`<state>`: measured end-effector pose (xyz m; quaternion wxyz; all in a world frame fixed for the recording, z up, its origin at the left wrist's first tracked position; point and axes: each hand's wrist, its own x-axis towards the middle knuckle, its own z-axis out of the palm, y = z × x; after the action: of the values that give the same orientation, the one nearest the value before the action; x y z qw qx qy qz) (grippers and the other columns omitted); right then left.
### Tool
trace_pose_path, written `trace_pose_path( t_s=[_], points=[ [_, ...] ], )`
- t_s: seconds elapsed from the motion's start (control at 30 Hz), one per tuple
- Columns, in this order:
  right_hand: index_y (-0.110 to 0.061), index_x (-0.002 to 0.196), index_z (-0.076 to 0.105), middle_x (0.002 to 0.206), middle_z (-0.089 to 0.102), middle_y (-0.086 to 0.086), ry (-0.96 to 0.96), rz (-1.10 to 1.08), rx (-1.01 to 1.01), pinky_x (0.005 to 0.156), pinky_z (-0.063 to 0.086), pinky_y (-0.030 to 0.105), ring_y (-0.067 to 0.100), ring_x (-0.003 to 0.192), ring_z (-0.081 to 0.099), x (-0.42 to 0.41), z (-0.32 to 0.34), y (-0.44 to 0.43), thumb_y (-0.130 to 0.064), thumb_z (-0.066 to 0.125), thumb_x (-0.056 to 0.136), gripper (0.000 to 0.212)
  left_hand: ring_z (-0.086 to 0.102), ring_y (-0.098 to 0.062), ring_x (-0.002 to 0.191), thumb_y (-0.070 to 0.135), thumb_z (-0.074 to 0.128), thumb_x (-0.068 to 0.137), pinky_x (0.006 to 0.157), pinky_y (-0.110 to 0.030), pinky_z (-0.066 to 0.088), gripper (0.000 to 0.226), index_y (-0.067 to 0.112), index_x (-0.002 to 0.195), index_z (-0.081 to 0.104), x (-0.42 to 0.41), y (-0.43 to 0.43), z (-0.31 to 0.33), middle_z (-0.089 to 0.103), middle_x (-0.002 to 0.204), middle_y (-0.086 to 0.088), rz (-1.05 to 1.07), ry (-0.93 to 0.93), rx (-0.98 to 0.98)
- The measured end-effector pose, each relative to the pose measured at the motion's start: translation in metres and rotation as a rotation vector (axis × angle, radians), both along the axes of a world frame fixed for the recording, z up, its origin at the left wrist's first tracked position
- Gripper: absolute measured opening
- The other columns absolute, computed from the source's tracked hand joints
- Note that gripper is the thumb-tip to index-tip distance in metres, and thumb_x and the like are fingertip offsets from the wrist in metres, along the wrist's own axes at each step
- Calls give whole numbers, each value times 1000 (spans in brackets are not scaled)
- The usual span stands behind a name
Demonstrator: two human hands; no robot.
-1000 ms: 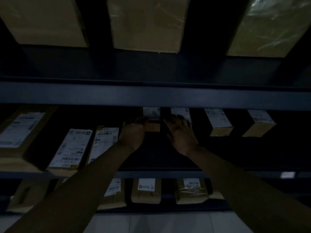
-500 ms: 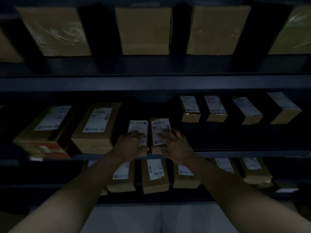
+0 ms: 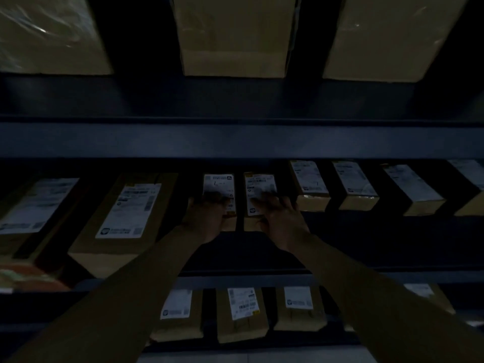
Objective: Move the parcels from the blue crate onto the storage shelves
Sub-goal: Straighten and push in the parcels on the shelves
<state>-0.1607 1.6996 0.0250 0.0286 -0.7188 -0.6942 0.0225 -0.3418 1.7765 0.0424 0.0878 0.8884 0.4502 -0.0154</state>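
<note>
Shelving: a dark metal storage rack (image 3: 235, 140) with three tiers in view; both hands reach into the middle tier.
Tier above the grip: large plain brown cardboard boxes (image 3: 233, 35) standing side by side with dark gaps between them. The bulkiest stock appears to be kept up there.
Left of the grip: a long brown cardboard parcel with a white shipping label (image 3: 123, 213), lying flat with its label up, near the left hand.
Right of the grip: a row of small brown label-topped boxes (image 3: 310, 184), evenly spaced with their short ends forward. This looks like the row being extended.
Tier below the grip: more small brown labelled parcels (image 3: 242, 313), set in the same way.
Task's things: two small brown cardboard parcels, the left small parcel (image 3: 219, 186) and the right small parcel (image 3: 259, 183), lie just beside each other on the middle tier, labels up so they can be read from the aisle.
Left hand (image 3: 207, 218): it covers the near end of the left small parcel. It is too dark to tell whether the fingers wrap it.
Right hand (image 3: 281, 218): its fingers lie spread flat over the right small parcel's label, probably pressing it into line with the row.
Blue crate: out of view.
</note>
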Motion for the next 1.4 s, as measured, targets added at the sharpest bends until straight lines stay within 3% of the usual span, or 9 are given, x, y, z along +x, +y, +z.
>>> trace_pose_path(
  t_s=[0.13, 0.37, 0.47, 0.63, 0.77, 0.93, 1.07, 1.17, 1.4],
  points=[
    [-32, 152, 21, 161, 13, -1, -11, -17, 21, 111, 20, 45, 32, 142, 15, 8, -2, 24, -29, 47, 97, 61, 19, -25, 143, 19, 37, 100, 117, -35, 14, 51, 18, 149, 23, 9, 18, -4, 22, 157, -8, 21, -32, 6],
    [-17, 154, 13, 160, 13, 10, -110, -83, 80, 114, 13, 48, 34, 141, 17, -9, -4, 25, -16, 50, 89, 74, 9, -27, 146, 15, 28, 102, 118, -49, 6, 51, 11, 150, 13, 9, 17, 3, 11, 158, -12, 101, 78, 64],
    [-11, 152, 22, 158, 21, 13, -50, -45, 118, 115, 10, 49, 34, 142, 19, -39, -4, 0, -17, 55, 87, 73, 7, -28, 146, 21, 35, 100, 117, -52, -3, 57, 12, 151, 11, -8, -2, 12, 5, 159, -12, 12, 82, 126],
    [-9, 145, 39, 149, 39, 15, 24, 5, 195, 111, 23, 49, 34, 137, 34, -105, 18, -22, -18, 53, 94, 54, 30, -24, 136, 19, 41, 96, 113, -47, 1, 53, 18, 146, 28, -69, -35, 35, 23, 155, -7, -53, -51, 303],
    [0, 122, 64, 125, 61, 23, 134, 60, 358, 89, 49, 53, 44, 111, 59, -165, 32, -31, -17, 72, 83, 44, 33, -24, 136, 21, 49, 91, 113, -49, 6, 48, 18, 138, 43, -140, -42, 54, 37, 149, -8, -1, -120, 349],
    [-15, 140, 47, 145, 44, 11, 174, 83, 268, 101, 34, 44, 35, 129, 40, -232, 44, -29, -40, 49, 95, 52, 30, -22, 135, 36, 43, 95, 114, -44, 8, 48, 27, 142, 37, -239, -37, 65, 34, 148, -1, 131, -100, 263],
    [-28, 149, 26, 156, 22, 3, 46, 67, 157, 109, 21, 42, 29, 135, 23, -271, 40, -18, -45, 44, 95, 59, 16, -21, 141, 53, 56, 84, 112, -46, 15, 73, 27, 146, 27, -303, -34, 66, 19, 154, -2, 137, -53, 90],
    [-34, 150, 22, 157, 17, 0, -12, 16, 78, 114, 11, 50, 31, 137, 19, -289, 35, -10, -39, 44, 96, 58, 16, -23, 142, 40, 56, 90, 112, -43, 20, 72, 29, 150, 18, -331, -29, 58, 14, 156, -2, 104, -2, -8],
    [-38, 150, 21, 160, 15, -4, -3, -56, 37, 116, 5, 51, 25, 146, 7, -283, 34, 30, -27, 47, 98, 60, 24, -25, 140, 17, 47, 95, 112, -39, 28, 56, 27, 148, 29, -323, 15, 49, 24, 154, -6, 100, -133, 58]
  ],
)
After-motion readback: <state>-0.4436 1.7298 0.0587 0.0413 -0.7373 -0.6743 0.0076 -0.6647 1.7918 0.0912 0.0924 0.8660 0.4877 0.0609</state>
